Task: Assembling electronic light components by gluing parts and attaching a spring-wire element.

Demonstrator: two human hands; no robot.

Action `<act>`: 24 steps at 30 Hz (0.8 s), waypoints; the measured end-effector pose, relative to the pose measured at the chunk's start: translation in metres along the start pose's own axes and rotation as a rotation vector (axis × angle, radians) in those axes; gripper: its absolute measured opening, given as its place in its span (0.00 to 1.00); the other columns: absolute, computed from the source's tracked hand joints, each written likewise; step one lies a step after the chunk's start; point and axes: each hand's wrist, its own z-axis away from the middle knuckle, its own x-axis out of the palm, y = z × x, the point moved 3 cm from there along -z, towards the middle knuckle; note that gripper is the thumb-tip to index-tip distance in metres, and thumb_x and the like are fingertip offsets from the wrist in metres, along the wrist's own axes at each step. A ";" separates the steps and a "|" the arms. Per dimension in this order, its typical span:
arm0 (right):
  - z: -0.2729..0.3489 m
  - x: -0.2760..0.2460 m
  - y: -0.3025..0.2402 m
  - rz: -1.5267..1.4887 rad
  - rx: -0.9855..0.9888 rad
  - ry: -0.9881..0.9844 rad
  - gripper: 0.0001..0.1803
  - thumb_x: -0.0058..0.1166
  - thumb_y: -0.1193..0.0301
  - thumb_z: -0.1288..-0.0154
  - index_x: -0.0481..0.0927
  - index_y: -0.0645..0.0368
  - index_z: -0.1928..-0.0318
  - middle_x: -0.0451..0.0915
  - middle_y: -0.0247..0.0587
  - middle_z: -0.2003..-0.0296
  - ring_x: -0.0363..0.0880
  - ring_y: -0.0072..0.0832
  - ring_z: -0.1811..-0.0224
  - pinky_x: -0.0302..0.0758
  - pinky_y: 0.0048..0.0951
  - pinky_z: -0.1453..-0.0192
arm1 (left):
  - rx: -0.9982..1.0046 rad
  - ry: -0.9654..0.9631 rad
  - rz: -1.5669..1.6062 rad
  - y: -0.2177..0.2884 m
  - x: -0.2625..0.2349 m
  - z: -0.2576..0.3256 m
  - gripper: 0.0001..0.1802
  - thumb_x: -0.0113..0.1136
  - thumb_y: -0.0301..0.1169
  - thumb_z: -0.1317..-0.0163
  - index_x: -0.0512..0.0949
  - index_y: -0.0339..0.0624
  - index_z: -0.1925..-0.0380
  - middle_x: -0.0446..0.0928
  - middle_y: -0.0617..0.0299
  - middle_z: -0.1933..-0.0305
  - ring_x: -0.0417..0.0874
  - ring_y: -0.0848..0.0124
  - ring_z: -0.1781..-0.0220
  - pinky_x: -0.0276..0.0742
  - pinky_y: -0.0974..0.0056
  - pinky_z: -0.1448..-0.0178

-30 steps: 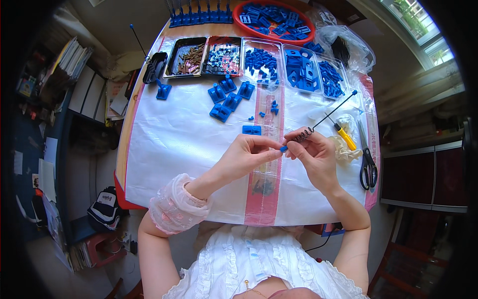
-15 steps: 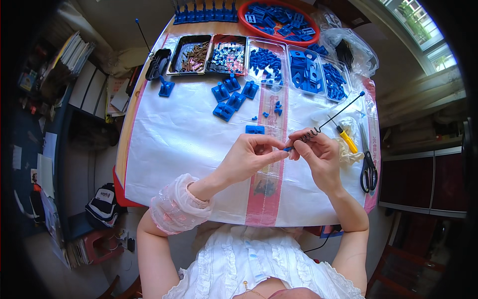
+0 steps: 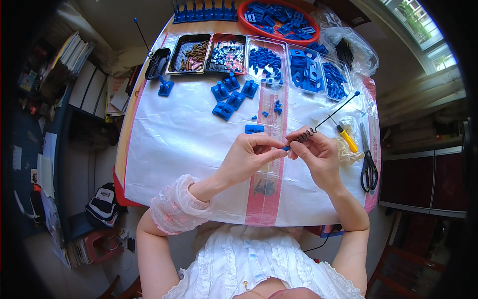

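My right hand [image 3: 317, 152] is closed round a thin black rod with a coiled spring section [image 3: 304, 135] and a blue ball tip, which points up and to the right. At the rod's lower end, a small blue plastic piece [image 3: 286, 148] is pinched between the thumb and index finger of my left hand [image 3: 254, 152]. My fingers cover most of the joint, so I cannot tell how far the two fit together. Just beyond my left hand lies a flat blue base [image 3: 255, 129]. A few tiny blue bits [image 3: 277, 106] are scattered farther up the sheet.
Trays of brown screws [image 3: 193, 56], nuts [image 3: 227, 57] and blue parts [image 3: 265, 61] line the back, below a red basin [image 3: 315, 36]. Several assembled blue bases [image 3: 235, 99] lie at centre-left. Black scissors [image 3: 369, 172] and a yellow-handled screwdriver [image 3: 348, 139] lie at right.
The rod has swung slightly, its blue tip shifting a little to the left. Both hands keep nearly the same place and grip.
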 end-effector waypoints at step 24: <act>0.006 0.000 0.004 0.001 -0.016 0.025 0.16 0.64 0.82 0.35 0.81 0.71 0.47 0.84 0.42 0.55 0.84 0.24 0.52 0.82 0.27 0.46 | 0.100 0.053 -0.022 0.007 0.003 0.002 0.07 0.70 0.24 0.36 0.88 0.37 0.58 0.76 0.71 0.70 0.69 0.87 0.72 0.63 0.75 0.70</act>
